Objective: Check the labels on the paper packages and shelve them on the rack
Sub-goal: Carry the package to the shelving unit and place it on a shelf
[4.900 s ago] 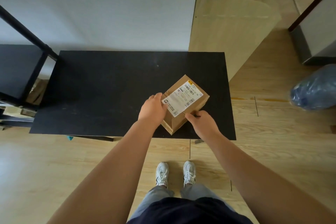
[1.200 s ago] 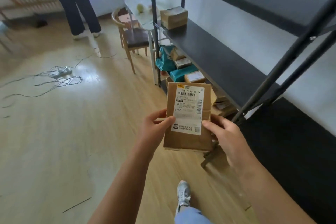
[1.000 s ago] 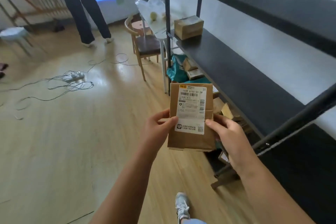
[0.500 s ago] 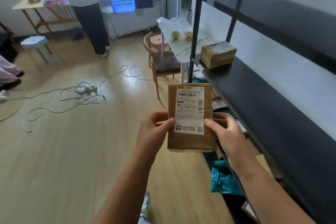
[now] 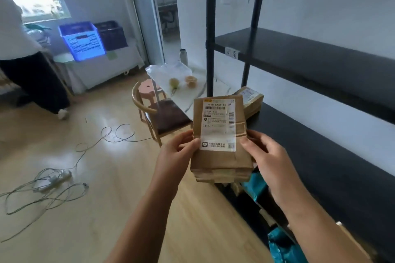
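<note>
**Brown paper package held label-up between both your hands**

Brown kraft paper wraps the package [image 5: 221,139] you hold upright in front of your chest, its white label [image 5: 219,123] facing you. Your left hand [image 5: 176,155] grips its left edge: the thumb lies across the front, its tip touching the label's lower left corner, while the other fingers [image 5: 183,135] curl behind the paper. Your right hand [image 5: 266,162] takes the right edge, thumb pressed on the front beside the label and the fingers wrapped around the back, out of sight. So each hand is pinching the package between thumb and fingers, and the package hangs in the air, touching no shelf.

The black rack [image 5: 310,156] stands just to your right. On its middle shelf, behind the top of the held package, another brown package [image 5: 251,100] lies near the rack's post. Teal parcels [image 5: 259,186] show on the lower level, below your right wrist.
</note>
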`<state>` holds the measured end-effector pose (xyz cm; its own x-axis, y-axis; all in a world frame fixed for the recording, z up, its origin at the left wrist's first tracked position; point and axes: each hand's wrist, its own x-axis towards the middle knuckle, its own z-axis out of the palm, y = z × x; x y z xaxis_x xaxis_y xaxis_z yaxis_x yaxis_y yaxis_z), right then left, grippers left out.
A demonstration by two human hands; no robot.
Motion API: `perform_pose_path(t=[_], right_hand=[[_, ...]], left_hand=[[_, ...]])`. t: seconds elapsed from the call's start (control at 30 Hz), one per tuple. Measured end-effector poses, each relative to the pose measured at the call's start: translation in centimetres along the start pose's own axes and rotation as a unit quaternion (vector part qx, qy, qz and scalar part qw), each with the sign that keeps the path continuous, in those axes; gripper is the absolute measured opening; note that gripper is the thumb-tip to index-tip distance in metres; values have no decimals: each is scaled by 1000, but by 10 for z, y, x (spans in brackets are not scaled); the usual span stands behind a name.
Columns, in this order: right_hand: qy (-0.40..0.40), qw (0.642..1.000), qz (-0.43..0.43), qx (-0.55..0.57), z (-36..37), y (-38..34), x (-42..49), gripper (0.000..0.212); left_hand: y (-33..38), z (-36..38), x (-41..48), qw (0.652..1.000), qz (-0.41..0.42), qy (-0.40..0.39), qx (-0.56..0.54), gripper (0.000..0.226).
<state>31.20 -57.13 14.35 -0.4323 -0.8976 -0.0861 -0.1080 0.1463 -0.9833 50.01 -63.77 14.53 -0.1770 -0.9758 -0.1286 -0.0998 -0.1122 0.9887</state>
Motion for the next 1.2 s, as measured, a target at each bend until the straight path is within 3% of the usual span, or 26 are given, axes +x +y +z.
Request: perform_pose_path(t=[0.3, 0.43, 0.57, 0.63, 0.77, 1.0, 1.2], right_hand=[[85, 984, -158, -19, -8, -94, 111, 24], [98, 976, -191, -21, -15, -129, 157, 11], [151, 971, -183, 4, -14, -148, 199, 34], [184, 967, -178, 8, -15, -152, 217, 35], [221, 962, -160, -1, -13, -158, 249, 35], [275, 954, -117, -22, 20, -167, 298, 54], [365, 927, -80, -31, 43, -169, 317, 38]], left_hand=[[96, 23, 130, 988, 74, -52, -125, 29], [137, 42, 176, 983, 126, -82, -103, 38], [166, 58, 219, 974, 173, -126, -70, 40], [177, 66, 241, 971, 183, -141, -54, 39], [192, 80, 288, 970, 168, -174, -36, 60], [201, 88, 363, 953, 159, -257, -14, 54], [199, 99, 393, 924, 190, -332, 16, 49]])
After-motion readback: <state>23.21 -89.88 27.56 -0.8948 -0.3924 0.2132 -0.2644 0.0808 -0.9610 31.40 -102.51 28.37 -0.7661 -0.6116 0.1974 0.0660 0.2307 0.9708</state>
